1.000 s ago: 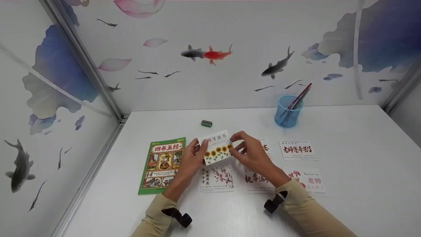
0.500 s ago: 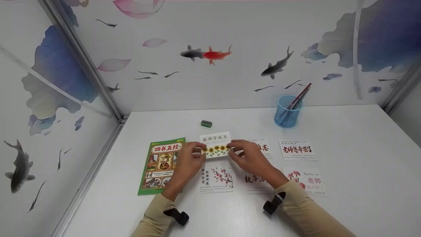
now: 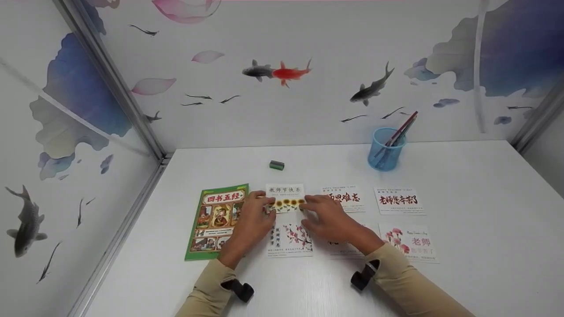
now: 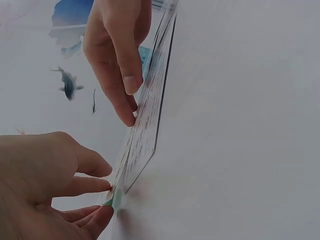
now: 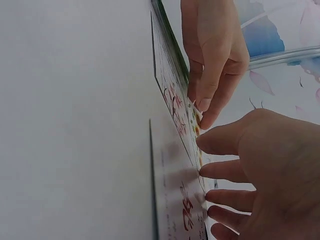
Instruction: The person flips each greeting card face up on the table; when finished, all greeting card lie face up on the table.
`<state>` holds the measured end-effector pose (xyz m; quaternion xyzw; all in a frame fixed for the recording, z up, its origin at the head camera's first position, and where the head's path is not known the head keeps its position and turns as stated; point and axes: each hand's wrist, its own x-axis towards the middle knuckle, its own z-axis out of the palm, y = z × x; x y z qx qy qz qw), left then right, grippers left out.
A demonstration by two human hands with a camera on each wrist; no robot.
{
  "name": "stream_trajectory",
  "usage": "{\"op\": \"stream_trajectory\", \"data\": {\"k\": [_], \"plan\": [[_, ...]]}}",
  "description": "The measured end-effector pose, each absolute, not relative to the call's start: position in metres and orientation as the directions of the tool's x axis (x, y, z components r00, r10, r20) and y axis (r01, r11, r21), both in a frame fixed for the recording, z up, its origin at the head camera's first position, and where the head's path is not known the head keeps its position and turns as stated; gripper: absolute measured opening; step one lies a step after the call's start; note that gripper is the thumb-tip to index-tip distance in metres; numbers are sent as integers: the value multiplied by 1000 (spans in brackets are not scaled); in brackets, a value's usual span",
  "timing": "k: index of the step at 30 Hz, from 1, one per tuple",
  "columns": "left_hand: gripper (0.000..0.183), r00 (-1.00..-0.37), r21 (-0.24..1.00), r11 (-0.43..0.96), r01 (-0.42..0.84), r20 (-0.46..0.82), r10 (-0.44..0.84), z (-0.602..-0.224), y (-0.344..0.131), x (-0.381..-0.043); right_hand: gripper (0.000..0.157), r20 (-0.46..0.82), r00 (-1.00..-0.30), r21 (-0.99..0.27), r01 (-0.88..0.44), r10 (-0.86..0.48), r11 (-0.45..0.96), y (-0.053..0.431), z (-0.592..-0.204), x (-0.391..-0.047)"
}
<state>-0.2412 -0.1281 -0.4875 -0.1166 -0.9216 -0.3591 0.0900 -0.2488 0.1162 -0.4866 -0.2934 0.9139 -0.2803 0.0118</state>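
Note:
A white card with a row of sunflowers (image 3: 286, 192) lies on the table between both hands, just beyond a pink blossom card (image 3: 291, 246). My left hand (image 3: 252, 220) has its fingertips at the card's left edge, fingers loosely extended, beside a green-bordered book (image 3: 210, 222). On the opposite edge, fingertips of my right hand (image 3: 330, 218) touch the sunflower card; in the right wrist view its fingers are nearly straight. This hand partly covers two cards with red lettering, the upper card (image 3: 350, 198) and the lower card (image 3: 348, 251).
Farther right lie another red-lettered card (image 3: 400, 200) and a card with pink flowers (image 3: 410, 242). A small green and dark block (image 3: 276, 165) sits behind the sunflower card. Toward the back wall stands a blue mesh cup (image 3: 382, 152) with pencils in it.
The sunflower card, held raised and tilted between both hands a second ago, has been straightened and lowered flat onto the table. Both hands' fingers have loosened from pinching its edges.

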Motion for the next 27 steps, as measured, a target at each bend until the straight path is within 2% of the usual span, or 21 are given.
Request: {"op": "stream_trajectory", "data": {"k": [13,21,27], "plan": [[25,-949,643,702,308,259,179,-487,-126,-241,45,142,-831,-531,-523,-538,667,117,-488,-246],[26,-966,634,730,256,204,161,-486,-122,-241,44,154,-827,-539,-528,-540,656,119,-488,-247],[23,-957,633,721,284,234,172,-484,-122,-243,55,214,-824,-595,-536,-525,599,127,-484,-246]]}}
